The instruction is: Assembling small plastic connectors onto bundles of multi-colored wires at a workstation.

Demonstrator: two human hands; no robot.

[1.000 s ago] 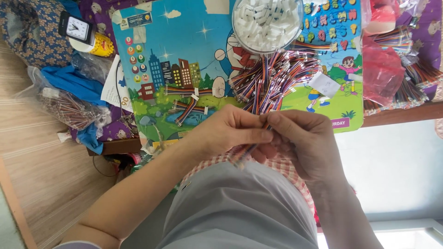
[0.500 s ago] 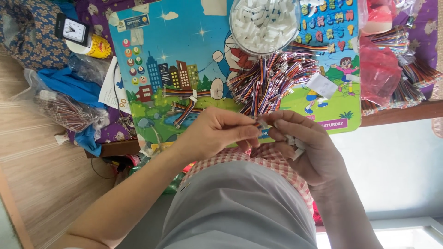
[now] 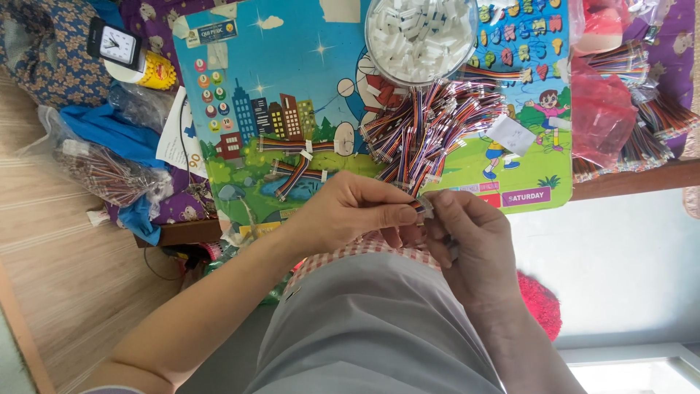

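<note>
Both hands meet, left hand [image 3: 350, 211] and right hand [image 3: 474, 244] fingers pinched together.

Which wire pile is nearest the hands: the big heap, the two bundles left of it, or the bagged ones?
The big heap under the tub of white connectors. Its lower end almost touches the hands; the two bundles lie farther left, and the bagged wires sit off the mat.

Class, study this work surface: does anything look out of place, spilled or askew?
Mostly orderly. The loose pile of striped wire pieces fans untidily across the cartoon board, beside the round tub of white connectors. Two finished bundles lie apart. Both hands, left hand and right hand, pinch one small piece.
</note>
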